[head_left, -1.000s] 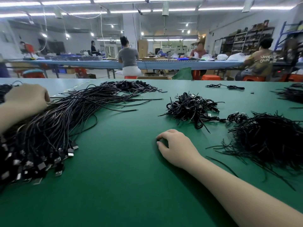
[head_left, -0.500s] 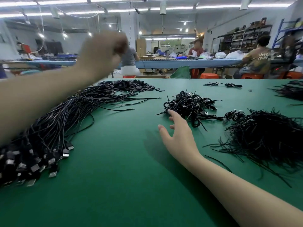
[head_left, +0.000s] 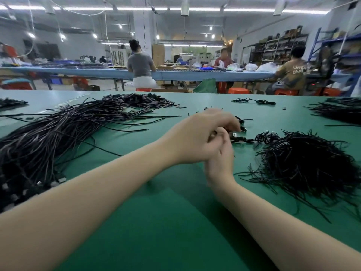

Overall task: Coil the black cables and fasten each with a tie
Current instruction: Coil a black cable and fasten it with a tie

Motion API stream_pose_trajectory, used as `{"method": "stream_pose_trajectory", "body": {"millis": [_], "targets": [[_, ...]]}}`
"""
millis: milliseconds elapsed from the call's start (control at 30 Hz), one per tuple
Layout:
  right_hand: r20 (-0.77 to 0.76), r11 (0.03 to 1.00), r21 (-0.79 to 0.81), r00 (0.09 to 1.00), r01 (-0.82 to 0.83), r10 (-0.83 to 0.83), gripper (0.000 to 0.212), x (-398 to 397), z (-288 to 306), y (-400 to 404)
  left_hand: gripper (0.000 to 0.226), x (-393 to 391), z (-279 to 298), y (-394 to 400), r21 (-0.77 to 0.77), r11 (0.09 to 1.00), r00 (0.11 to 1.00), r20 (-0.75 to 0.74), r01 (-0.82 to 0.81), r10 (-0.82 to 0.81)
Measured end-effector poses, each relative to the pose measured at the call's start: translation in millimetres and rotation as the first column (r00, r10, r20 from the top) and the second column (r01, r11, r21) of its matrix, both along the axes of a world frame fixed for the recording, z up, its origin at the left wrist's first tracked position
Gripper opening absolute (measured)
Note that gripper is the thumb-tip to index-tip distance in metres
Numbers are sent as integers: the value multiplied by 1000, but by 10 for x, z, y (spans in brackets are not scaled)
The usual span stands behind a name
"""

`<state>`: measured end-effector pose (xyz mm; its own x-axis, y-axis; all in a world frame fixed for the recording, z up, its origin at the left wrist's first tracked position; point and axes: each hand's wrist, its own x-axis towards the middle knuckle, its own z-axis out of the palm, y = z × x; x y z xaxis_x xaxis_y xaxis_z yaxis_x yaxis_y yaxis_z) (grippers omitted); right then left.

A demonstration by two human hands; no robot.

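Right now both hands meet at the centre of the frame, over the small heap of coiled cables (head_left: 244,132). The left hand (head_left: 197,139) lies across in front, its fingers curled downward toward the heap; a dark bit shows under the fingertips, but whether they pinch a cable cannot be told. The right hand (head_left: 220,159) sits partly behind the left, and its grip is hidden too, so I cannot say whether it holds anything.

Judging from the task, the step in hand seems to be taking or starting a cable for coiling. To do it well, draw one cable free of the rest before winding, keep the loops even and flat, hold the coil firmly with one hand, and let the other fetch a tie from the pile of ties (head_left: 304,165) at the right of the frame. Wrap the tie round the middle of the coil so that the ends do not spring loose.

Most of the work is still to do: the loose cables (head_left: 58,137) lie in a long thick bundle at the left of the frame, thin, black and slightly glossy, fanning out toward the upper middle, with metal plugs bunched at the lower left. They look limp and apt to tangle on the green table (head_left: 166,231).
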<state>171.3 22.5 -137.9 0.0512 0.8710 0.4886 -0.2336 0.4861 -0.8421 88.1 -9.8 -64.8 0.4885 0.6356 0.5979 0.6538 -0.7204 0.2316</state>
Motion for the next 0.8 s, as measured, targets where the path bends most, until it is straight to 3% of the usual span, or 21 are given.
{"method": "stream_pose_trajectory", "body": {"millis": [100,167,233,333,400,467,500,533,567,600,633,700,800], "targets": [[8,983,-85,987,163,-163,19,63,-9,89,35,-202,-34,90,-191,974,986,88,-121,139],[21,964,-182,981,195,-194,18,83,-41,137,29,-427,-53,161,-263,934,969,-14,-242,247],[91,959,-204,979,196,-180,16,97,-75,156,18,-675,-56,231,-225,863,892,-134,-452,433],[211,988,-107,974,110,-86,14,72,-93,105,15,-958,-91,328,-51,695,690,-189,-717,698],[283,999,0,958,34,-33,13,27,-97,33,23,-1092,-126,356,2,575,572,-97,-818,814],[325,996,78,945,-53,24,19,-20,-110,-49,30,-1171,-159,382,-11,510,510,-18,-860,860],[349,989,107,935,-98,54,22,-41,-119,-85,35,-1182,-157,388,-108,519,521,10,-848,853],[376,983,127,924,-132,76,24,-58,-125,-122,39,-1167,-145,389,-314,546,551,80,-777,831],[398,980,136,914,-148,83,24,-71,-134,-139,38,-1140,-129,386,-570,566,581,181,-595,793],[414,980,133,907,-147,80,24,-78,-141,-143,31,-1133,-101,375,-764,562,591,304,-317,747],[426,982,126,902,-139,73,24,-78,-146,-134,26,-1146,-63,346,-840,543,580,429,-27,693],[451,985,108,890,-136,73,23,-64,-148,-112,37,-1253,9,307,-749,517,468,662,413,586],[523,975,116,846,-190,103,21,-43,-167,-108,27,-1309,105,272,-581,534,322,803,615,502]]}}
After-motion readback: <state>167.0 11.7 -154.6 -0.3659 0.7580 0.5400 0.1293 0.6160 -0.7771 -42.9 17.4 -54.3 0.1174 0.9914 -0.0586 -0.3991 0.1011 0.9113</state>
